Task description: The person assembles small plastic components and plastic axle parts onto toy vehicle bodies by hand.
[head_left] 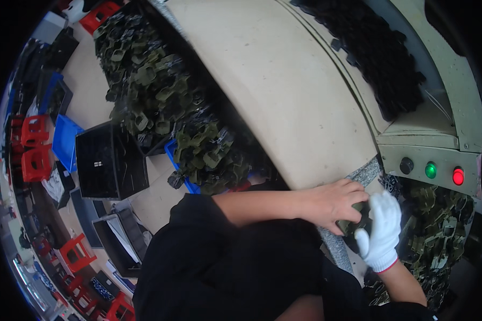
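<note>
Floor (85,75), illegible crate marking (97,164), hand (333,205) holding part (349,225)

Muted, diffuse light fades toward fisheye-bent edges and black corners

The bare left hand (332,204) is palm down, its fingers (353,197) spread and bent, the left forearm (262,207) nearly level. The right hand (381,232), gloved, points its fingers upward, thumb (362,242) apart; the right forearm (404,286) slants up from below. The 2 hands are close together.
</note>
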A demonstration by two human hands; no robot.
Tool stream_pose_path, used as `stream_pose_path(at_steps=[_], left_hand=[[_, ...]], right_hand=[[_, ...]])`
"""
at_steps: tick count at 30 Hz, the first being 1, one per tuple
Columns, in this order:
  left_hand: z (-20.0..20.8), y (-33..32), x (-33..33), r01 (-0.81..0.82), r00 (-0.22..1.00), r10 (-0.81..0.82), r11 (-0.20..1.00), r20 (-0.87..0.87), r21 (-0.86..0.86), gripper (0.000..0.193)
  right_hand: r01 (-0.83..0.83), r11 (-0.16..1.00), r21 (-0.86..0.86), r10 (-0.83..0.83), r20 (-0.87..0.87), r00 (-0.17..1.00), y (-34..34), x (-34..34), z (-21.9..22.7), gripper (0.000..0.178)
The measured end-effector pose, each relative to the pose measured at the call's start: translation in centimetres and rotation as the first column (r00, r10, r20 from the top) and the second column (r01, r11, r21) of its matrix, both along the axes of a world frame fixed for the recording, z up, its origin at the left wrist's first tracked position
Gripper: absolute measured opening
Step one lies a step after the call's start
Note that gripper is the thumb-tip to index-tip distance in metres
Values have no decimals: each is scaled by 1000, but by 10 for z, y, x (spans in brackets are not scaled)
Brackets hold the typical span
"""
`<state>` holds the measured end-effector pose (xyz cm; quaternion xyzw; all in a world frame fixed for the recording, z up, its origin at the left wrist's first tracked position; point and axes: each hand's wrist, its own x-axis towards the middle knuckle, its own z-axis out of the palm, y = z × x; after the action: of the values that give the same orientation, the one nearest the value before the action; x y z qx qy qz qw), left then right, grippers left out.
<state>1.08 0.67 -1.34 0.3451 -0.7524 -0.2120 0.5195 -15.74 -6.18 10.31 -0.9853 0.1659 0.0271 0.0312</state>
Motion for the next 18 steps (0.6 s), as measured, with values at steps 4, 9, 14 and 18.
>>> stream_pose_path(at_steps=[4, 9, 14, 18], left_hand=[[5, 26, 36, -89, 991, 87, 996, -105, -9, 33], [-33, 143, 128, -806, 435, 830, 532, -350, 259, 38], [-170, 238, 144, -923, -146, 982, -177, 117, 342, 33], [-239, 244, 108, -891, 329, 862, 150, 384, 428, 35]], right_hand=[[551, 737, 392, -668, 545, 506, 15, 9, 1, 63], [492, 865, 99, -327, 855, 402, 19, -51, 0, 61], [669, 588, 454, -700, 700, 140, 46, -57, -18, 42], [642, 633, 432, -722, 629, 289, 59, -63, -41, 39]])
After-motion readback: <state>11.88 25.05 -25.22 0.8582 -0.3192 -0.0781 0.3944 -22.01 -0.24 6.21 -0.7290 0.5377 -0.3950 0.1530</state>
